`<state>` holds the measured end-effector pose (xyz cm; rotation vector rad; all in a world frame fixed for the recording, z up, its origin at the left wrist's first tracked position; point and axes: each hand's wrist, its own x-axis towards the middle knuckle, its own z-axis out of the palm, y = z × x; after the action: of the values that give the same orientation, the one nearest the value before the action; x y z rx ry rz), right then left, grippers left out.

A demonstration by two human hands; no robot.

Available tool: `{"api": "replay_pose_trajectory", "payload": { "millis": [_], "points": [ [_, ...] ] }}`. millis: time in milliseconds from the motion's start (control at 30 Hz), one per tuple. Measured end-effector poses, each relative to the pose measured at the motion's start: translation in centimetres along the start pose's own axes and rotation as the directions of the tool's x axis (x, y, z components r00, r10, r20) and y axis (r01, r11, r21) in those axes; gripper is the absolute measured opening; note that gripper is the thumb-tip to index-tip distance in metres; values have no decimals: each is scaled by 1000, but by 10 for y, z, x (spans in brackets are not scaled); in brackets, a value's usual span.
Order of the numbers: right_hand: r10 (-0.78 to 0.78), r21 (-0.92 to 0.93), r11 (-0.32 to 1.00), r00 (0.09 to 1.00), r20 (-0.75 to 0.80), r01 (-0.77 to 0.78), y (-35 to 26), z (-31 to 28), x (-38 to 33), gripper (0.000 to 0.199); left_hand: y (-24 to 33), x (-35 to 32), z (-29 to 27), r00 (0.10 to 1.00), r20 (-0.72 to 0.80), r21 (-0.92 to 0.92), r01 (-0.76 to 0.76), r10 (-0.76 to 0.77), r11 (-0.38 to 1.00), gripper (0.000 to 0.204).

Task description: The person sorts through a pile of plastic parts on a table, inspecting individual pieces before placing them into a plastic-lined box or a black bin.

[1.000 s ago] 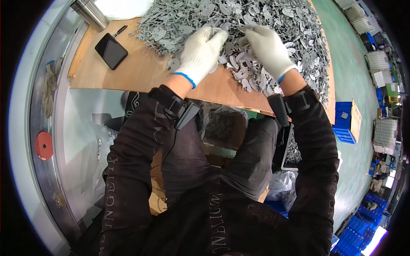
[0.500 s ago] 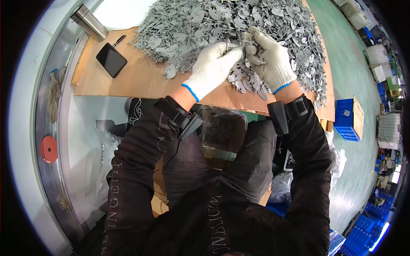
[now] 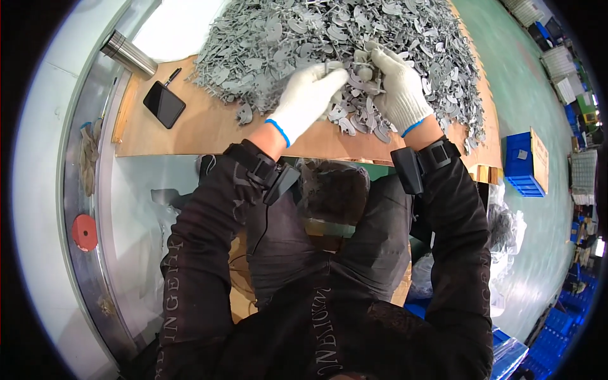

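A big heap of small grey parts (image 3: 259,57), many with curved flat blades and thin stems, covers the wooden table (image 3: 209,136). My left hand (image 3: 307,100), in a white knit glove with a blue cuff, is closed at the heap's near edge. Thumb and forefinger pinch a small grey part (image 3: 330,65), mostly hidden by the glove. To its right, my gloved right hand (image 3: 403,90) is closed on a grey part with a rounded end (image 3: 365,73). Several loose blade-shaped parts (image 3: 361,120) lie below and between the hands.
A black phone (image 3: 164,104), a pen (image 3: 173,76) and a steel tumbler (image 3: 130,55) are at the table's left. Under the table is a plastic-lined box (image 3: 332,190) between my knees. A blue crate (image 3: 524,164) stands on the green floor at right.
My left hand has drawn a little left, away from the right hand, and a gap has opened between them. The whole view has shifted slightly.
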<state>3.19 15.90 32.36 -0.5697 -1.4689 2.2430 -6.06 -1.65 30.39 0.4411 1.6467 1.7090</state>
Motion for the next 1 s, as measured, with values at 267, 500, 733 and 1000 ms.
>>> {"api": "replay_pose_trajectory", "payload": {
  "millis": [267, 500, 733, 1000],
  "points": [
    [77, 374, 922, 995, 67, -97, -5, -30, -30, 34, 16, -15, 28, 999, 42, -300, 7, 6, 954, 34],
    [12, 649, 758, 996, 94, -71, 2, -75, -99, 51, 11, -33, 69, 969, 199, -571, 236, -146, 787, 37],
    [39, 684, 730, 998, -45, 3, 0, -123, -165, 65, -14, -37, 115, 879, 461, -627, 422, -125, 655, 36],
    [26, 743, 664, 991, -135, 84, 18, -177, -222, 67, -48, -62, 200, 793, 514, -423, 566, -327, 708, 41]
  ]
}}
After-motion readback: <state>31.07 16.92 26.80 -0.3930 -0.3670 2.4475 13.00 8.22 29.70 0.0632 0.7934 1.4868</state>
